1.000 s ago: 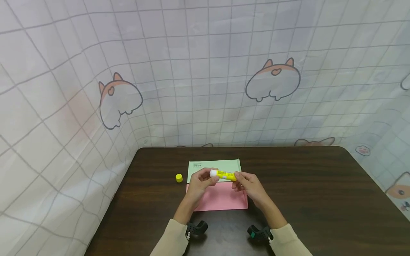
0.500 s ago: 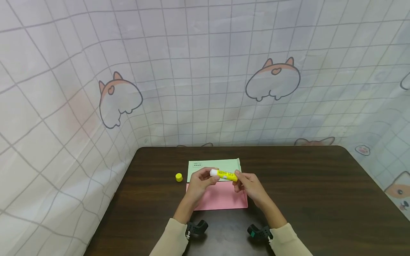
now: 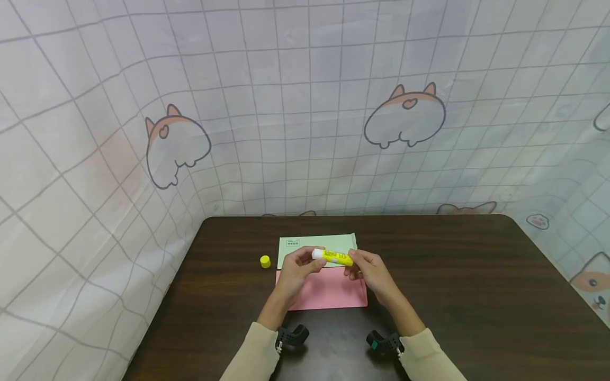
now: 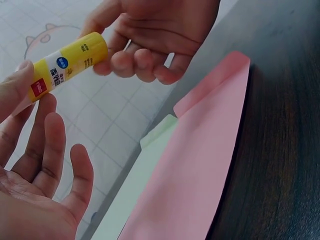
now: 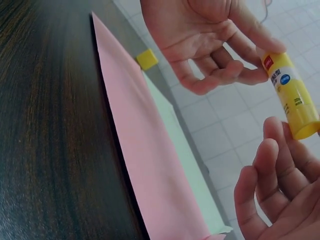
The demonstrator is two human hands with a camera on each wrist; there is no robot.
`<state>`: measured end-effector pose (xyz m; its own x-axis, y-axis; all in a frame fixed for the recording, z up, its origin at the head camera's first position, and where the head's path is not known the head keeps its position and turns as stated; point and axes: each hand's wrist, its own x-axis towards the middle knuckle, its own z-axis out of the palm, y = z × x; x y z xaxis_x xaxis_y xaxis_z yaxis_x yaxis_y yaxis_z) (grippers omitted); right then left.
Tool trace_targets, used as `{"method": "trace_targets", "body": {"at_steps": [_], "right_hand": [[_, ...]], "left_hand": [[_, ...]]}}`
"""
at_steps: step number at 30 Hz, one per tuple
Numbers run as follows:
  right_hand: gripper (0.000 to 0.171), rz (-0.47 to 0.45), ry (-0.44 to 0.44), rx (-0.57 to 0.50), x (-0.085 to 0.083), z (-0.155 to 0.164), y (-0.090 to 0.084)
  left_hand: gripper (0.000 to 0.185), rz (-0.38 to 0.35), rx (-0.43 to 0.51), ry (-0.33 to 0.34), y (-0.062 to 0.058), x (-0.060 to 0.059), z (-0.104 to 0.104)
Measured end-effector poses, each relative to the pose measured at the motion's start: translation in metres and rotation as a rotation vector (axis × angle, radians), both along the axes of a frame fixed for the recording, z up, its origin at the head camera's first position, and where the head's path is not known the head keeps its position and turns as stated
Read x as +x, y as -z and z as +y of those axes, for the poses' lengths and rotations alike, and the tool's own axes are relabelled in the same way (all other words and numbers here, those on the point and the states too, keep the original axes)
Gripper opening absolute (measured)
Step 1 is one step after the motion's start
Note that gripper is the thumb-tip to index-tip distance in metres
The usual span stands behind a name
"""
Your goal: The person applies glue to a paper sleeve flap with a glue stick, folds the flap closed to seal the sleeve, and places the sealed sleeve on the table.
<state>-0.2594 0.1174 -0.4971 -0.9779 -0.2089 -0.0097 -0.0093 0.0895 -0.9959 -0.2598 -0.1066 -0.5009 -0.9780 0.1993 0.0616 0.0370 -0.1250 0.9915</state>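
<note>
An uncapped yellow glue stick (image 3: 332, 256) is held level above the papers, its white end to the left. My left hand (image 3: 308, 261) pinches that end between thumb and fingertips. My right hand (image 3: 353, 265) pinches the yellow base end. In the left wrist view the glue stick (image 4: 67, 64) runs from my left thumb (image 4: 15, 85) to the right hand's fingers (image 4: 135, 60). The right wrist view shows the glue stick (image 5: 292, 95) between both hands. Its yellow cap (image 3: 265, 261) lies on the table to the left, apart from both hands.
A pink sheet (image 3: 329, 293) lies flat on the dark wooden table (image 3: 476, 296) under my hands, with a pale green sheet (image 3: 316, 243) just behind it. A checked curtain with cartoon prints (image 3: 305, 106) walls the table's back and sides.
</note>
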Motion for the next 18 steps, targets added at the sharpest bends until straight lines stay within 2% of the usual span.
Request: {"method": "trace_targets", "body": {"at_steps": [6,12,18], "right_hand": [[0.030,0.041,-0.015,-0.034,0.0004,0.0017,-0.0008],[0.032,0.101,-0.077,-0.030,0.0011,0.0069,0.0020],[0.033,0.120,-0.091,-0.009,-0.0003,0.0059,-0.0012]], "left_hand": [[0.043,0.009,-0.004,-0.019,0.0013,0.0012,-0.0006],[0.041,0.003,0.003,-0.021,0.0027,0.0015,-0.0009],[0.041,0.031,-0.006,-0.036,-0.0006,-0.0006,-0.0032]]}}
